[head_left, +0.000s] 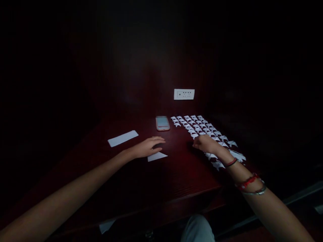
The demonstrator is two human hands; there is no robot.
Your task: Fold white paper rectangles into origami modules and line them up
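Observation:
My left hand [148, 147] is over the middle of the dark red table, its fingers stretched out and apart. Partly under it lies a white folded paper triangle [158, 156]; whether the hand touches it I cannot tell. My right hand [205, 144] is at the near left side of several rows of small folded white paper pieces [197, 128]. Its fingers are curled closed, and what they hold, if anything, is hidden. A flat white paper strip [123, 138] lies left of my left hand.
A phone [163, 123] lies toward the back of the table [161, 188]. On the dark wall behind is a white power socket [184, 94]. The table's front edge runs above my knee [198, 230]. A white piece of paper [106, 227] shows below that edge at the left.

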